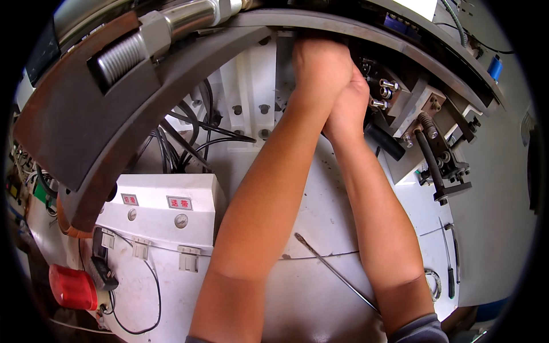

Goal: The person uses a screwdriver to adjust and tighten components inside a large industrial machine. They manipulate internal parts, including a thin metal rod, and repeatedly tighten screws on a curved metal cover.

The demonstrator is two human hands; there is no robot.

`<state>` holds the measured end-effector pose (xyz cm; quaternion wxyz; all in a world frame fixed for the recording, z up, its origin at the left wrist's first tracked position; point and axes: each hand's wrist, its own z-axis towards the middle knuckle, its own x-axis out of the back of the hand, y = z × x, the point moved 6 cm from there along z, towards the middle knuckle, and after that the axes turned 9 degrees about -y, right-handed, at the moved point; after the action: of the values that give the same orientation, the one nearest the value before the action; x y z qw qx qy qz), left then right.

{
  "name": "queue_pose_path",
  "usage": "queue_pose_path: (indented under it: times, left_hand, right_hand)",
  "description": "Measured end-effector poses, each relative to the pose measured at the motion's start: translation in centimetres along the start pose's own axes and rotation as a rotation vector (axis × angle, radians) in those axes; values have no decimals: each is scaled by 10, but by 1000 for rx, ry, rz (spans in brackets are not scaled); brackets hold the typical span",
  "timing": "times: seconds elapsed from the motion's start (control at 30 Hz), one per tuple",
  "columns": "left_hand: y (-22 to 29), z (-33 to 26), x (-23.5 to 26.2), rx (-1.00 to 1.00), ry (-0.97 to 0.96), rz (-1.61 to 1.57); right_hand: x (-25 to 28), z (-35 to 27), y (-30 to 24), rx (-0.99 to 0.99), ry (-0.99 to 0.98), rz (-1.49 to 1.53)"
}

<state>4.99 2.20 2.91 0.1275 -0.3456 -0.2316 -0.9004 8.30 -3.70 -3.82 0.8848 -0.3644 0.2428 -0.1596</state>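
Both my forearms reach far forward under a curved metal frame (326,22) of a machine. My left hand (323,60) is bent at the wrist, and its fingers are hidden below the frame and behind the hand itself. Just to its right, partly covered by it, is my right hand (350,108), whose fingers are also out of sight. The right hand is nearest a dark mechanism with shiny bolts (388,87) and a black cylindrical part (384,142). Whatever the fingers touch cannot be seen. A white bracket (247,86) with dark bolts stands left of the hands.
A large brown metal arch (86,131) with a threaded bolt fills the left. Below it are black cables (171,146), a white control box (154,197) and a red beacon (73,287). A metal rod (334,268) lies between my forearms; a black-handled screwdriver (450,277) lies at right.
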Motion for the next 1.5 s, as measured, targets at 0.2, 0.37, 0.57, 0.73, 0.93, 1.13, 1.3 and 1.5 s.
queue_pose_path:
  times: [0.2, 0.37, 0.57, 0.73, 0.93, 1.13, 1.3, 1.5]
  left_hand:
    - [-12, -4, 11, 30, 74, -230]
    - [-1, -19, 25, 156, 20, -247]
    - [-8, -6, 16, 77, 57, -203]
    - [-20, 5, 7, 120, -23, -401]
    - [-25, 2, 6, 78, -37, -359]
    - [-20, -4, 11, 99, -30, -409]
    - [-21, 0, 8, 13, 3, -245]
    - [-23, -2, 8, 33, 43, -287]
  right_hand:
    - [-16, -14, -7, -73, 26, -12]
    - [-25, -27, -10, -139, 59, 75]
    - [-20, -17, -11, -87, 36, -50]
    - [-17, -15, -8, -154, 71, -82]
    - [-21, -20, -17, -42, 129, -199]
    - [-19, -22, -22, 30, 136, -218]
    - [-17, -22, -23, 64, 147, -290]
    - [-17, -22, -27, -45, 150, -318]
